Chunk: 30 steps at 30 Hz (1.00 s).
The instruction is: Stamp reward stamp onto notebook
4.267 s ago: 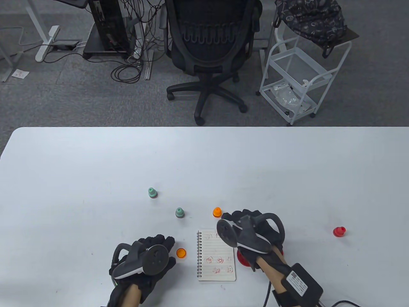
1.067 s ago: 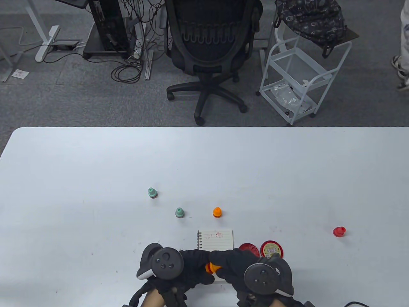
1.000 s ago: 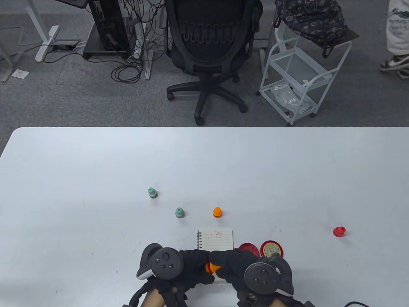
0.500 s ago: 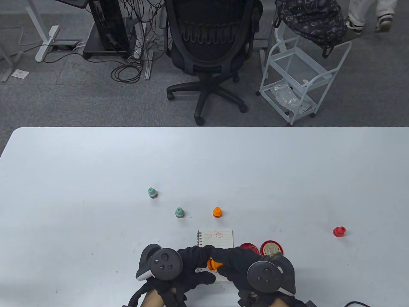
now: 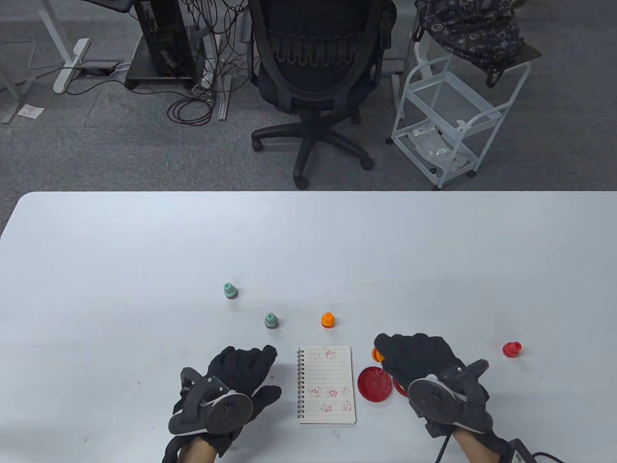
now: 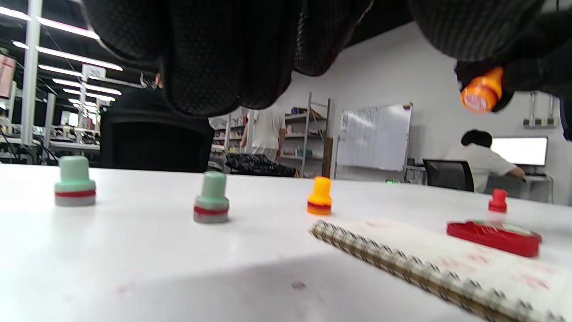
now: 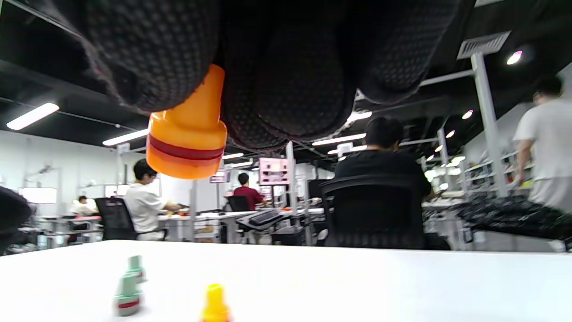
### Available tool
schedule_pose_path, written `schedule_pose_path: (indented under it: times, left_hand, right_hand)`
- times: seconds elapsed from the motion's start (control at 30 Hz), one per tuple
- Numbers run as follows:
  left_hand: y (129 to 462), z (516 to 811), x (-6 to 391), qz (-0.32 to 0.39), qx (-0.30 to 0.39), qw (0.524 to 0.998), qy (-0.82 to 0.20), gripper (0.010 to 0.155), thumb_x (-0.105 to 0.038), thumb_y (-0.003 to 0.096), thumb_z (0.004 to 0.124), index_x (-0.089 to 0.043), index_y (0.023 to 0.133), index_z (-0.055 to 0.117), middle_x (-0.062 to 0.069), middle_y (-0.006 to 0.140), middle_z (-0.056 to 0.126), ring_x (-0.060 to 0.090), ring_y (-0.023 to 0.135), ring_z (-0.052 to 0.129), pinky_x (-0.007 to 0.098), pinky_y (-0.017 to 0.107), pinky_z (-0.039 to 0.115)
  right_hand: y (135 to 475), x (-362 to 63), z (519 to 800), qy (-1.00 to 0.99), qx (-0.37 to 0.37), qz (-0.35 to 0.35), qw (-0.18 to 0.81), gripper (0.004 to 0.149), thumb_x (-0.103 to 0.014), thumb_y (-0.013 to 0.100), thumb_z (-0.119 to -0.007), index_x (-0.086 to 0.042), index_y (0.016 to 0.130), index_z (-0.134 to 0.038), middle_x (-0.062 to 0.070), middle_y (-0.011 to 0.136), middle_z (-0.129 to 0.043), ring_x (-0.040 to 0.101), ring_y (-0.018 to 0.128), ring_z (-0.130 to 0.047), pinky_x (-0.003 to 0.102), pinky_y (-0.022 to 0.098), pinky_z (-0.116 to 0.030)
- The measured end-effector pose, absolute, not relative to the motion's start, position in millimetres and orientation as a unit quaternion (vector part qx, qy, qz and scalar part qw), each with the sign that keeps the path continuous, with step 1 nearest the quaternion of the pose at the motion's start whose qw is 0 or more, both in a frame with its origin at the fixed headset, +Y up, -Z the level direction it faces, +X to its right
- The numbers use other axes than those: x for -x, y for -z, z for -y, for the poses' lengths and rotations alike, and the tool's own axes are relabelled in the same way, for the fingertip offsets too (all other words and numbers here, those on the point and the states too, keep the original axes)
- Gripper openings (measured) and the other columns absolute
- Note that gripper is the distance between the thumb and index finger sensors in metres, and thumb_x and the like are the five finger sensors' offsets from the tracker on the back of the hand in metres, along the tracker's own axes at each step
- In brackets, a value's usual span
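The small spiral notebook (image 5: 327,384) lies open near the table's front edge, with several red stamp prints on its page. It also shows in the left wrist view (image 6: 447,268). My right hand (image 5: 384,355) pinches an orange stamp (image 5: 376,355) and holds it above the table, right of the notebook and over the red ink pad. The stamp shows in the right wrist view (image 7: 190,134) and in the left wrist view (image 6: 481,93). My left hand (image 5: 255,371) lies open and empty on the table, left of the notebook.
A round red ink pad lid (image 5: 376,384) lies right of the notebook, and the pad beside it is mostly hidden under my right hand. Two green stamps (image 5: 230,291) (image 5: 271,320), another orange stamp (image 5: 327,320) and a red stamp (image 5: 511,349) stand around.
Both hands were together over the notebook's lower half with the orange stamp. Now they are apart: the left hand has let go and moved left, the right has carried the stamp right.
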<state>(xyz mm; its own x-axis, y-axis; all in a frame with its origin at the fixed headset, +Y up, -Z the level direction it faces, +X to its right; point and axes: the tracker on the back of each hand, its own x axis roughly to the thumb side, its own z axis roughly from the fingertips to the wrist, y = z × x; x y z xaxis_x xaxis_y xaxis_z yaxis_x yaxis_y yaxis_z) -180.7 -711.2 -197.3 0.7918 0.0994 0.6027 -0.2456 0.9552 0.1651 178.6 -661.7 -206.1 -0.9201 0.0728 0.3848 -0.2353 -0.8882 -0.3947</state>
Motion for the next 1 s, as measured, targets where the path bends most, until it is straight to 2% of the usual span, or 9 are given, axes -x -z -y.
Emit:
schedule_pose_path:
  times: [0.07, 0.3, 0.43, 0.5, 0.77, 1.0]
  left_hand:
    - [198, 710, 186, 0.304, -0.119, 0.941, -0.090, 0.073, -0.054, 0.0501, 0.074, -0.007, 0.106, 0.071, 0.018, 0.094, 0.085, 0.049, 0.076, 0.089, 0.066, 0.063, 0.066]
    - [202, 713, 189, 0.296, -0.109, 0.947, -0.064, 0.070, -0.053, 0.0508, 0.073, -0.007, 0.104, 0.074, 0.018, 0.094, 0.086, 0.049, 0.075, 0.089, 0.066, 0.062, 0.067]
    - [200, 713, 189, 0.295, -0.106, 0.947, -0.063, 0.070, -0.053, 0.0510, 0.072, -0.007, 0.103, 0.075, 0.018, 0.094, 0.086, 0.048, 0.075, 0.089, 0.066, 0.062, 0.067]
    - [200, 714, 189, 0.294, -0.105, 0.948, -0.066, 0.070, -0.053, 0.0512, 0.072, -0.007, 0.104, 0.074, 0.018, 0.094, 0.086, 0.048, 0.076, 0.089, 0.066, 0.062, 0.067]
    - [202, 714, 190, 0.289, -0.090, 0.951, -0.067, 0.070, -0.052, 0.0516, 0.071, -0.007, 0.105, 0.073, 0.018, 0.094, 0.086, 0.049, 0.076, 0.089, 0.066, 0.062, 0.067]
    - [202, 714, 191, 0.286, -0.086, 0.952, -0.067, 0.069, -0.052, 0.0520, 0.071, -0.006, 0.104, 0.073, 0.018, 0.094, 0.086, 0.048, 0.075, 0.089, 0.065, 0.062, 0.067]
  right_hand:
    - [213, -196, 669, -0.961, -0.148, 0.221, 0.074, 0.047, -0.037, 0.032, -0.086, -0.033, 0.079, -0.084, -0.003, 0.073, -0.096, 0.016, 0.054, -0.099, 0.038, 0.051, -0.082]
    - [239, -258, 717, -0.992, -0.025, 0.116, -0.031, 0.047, -0.031, 0.033, -0.086, -0.035, 0.080, -0.082, -0.004, 0.082, -0.091, 0.018, 0.065, -0.096, 0.041, 0.056, -0.080]
    - [244, -274, 727, -0.996, 0.031, 0.064, -0.048, 0.046, -0.025, 0.035, -0.086, -0.037, 0.079, -0.081, -0.004, 0.089, -0.086, 0.019, 0.072, -0.092, 0.042, 0.060, -0.077]
    - [246, -276, 732, -0.997, 0.042, 0.047, -0.045, 0.045, -0.023, 0.036, -0.086, -0.037, 0.078, -0.082, -0.003, 0.091, -0.084, 0.020, 0.074, -0.091, 0.043, 0.061, -0.076]
    - [249, -273, 740, -0.996, 0.041, 0.020, -0.080, 0.047, -0.026, 0.037, -0.085, -0.041, 0.081, -0.078, -0.004, 0.092, -0.083, 0.020, 0.075, -0.090, 0.044, 0.063, -0.075]
    - [249, -276, 745, -0.996, 0.050, 0.001, -0.076, 0.055, -0.028, 0.037, -0.085, -0.039, 0.089, -0.070, -0.005, 0.091, -0.084, 0.020, 0.076, -0.090, 0.043, 0.063, -0.075]
